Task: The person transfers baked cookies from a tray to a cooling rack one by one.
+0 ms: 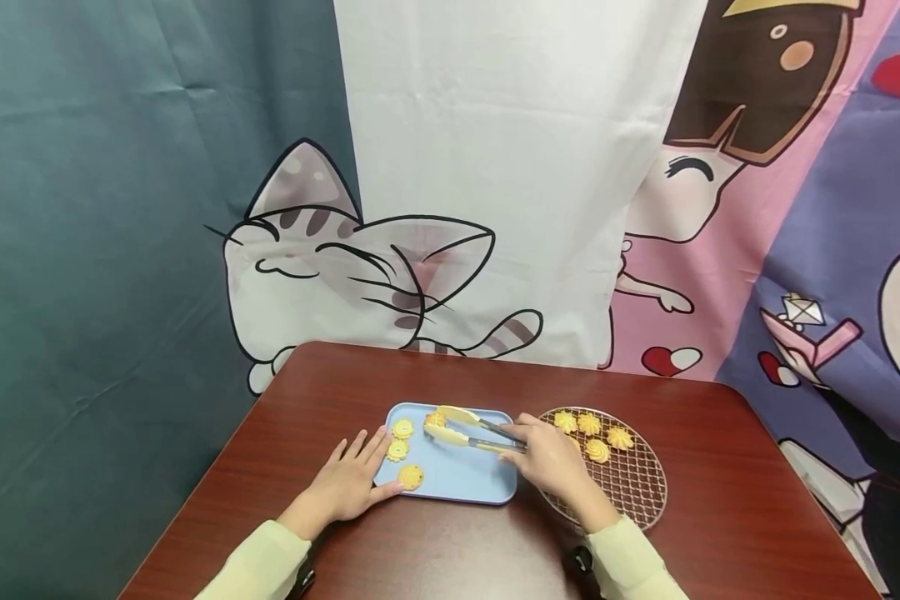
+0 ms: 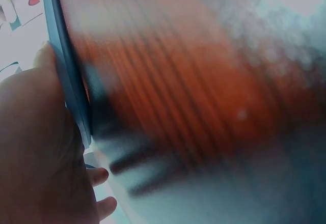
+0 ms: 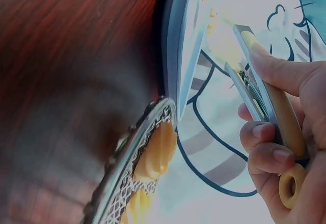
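My right hand (image 1: 551,457) grips a pair of tongs (image 1: 487,435) with cream tips and a yellow handle. In the right wrist view, the thumb and curled fingers hold the tongs (image 3: 277,107). Between the tips is a yellow piped cookie (image 1: 436,419), low over the light blue tray (image 1: 457,479). Along the tray's left side lie two ring-like cookies (image 1: 402,428) and a round, speckled cookie (image 1: 410,477). My left hand (image 1: 348,482) spreads its fingers against the tray's left edge, thumb at the near corner. The left wrist view shows that hand (image 2: 43,142) beside the tray rim (image 2: 69,76).
A round wire rack (image 1: 630,492) stands right of the tray, bearing several piped cookies (image 1: 597,451) towards its far side. Both lie on a reddish-brown wooden table (image 1: 330,392). Behind it hangs a curtain (image 1: 495,150) with cartoon figures.
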{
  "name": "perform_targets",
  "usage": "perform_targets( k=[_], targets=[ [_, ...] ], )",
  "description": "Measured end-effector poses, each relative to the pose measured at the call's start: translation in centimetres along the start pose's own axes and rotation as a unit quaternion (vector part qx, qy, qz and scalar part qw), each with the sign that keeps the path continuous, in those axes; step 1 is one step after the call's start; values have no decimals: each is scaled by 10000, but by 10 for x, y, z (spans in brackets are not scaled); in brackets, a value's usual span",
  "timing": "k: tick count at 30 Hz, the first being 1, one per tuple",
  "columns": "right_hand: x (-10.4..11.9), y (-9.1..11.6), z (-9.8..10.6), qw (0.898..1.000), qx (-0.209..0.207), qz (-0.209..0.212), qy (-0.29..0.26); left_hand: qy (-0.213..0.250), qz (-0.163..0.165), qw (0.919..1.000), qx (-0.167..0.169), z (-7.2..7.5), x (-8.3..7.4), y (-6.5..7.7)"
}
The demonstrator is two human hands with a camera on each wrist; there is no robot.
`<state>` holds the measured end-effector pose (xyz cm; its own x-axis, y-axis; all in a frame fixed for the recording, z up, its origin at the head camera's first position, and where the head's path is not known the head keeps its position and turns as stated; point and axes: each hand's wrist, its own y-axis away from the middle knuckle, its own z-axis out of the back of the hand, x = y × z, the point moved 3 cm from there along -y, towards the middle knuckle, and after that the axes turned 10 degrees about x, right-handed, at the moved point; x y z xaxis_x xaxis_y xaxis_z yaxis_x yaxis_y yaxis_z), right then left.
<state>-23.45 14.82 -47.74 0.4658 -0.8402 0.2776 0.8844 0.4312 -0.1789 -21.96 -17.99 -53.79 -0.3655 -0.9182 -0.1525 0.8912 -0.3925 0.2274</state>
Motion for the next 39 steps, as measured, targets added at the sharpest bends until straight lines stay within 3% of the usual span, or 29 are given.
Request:
perform_targets(
  k=[16,39],
  targets=[
    [-5,30,14,9999,-56,-78,48,57,-10,10000,38,-4,2,-2],
    [-12,83,44,9981,-581,97,174,58,-183,9996,-201,-3,1,1]
  ],
)
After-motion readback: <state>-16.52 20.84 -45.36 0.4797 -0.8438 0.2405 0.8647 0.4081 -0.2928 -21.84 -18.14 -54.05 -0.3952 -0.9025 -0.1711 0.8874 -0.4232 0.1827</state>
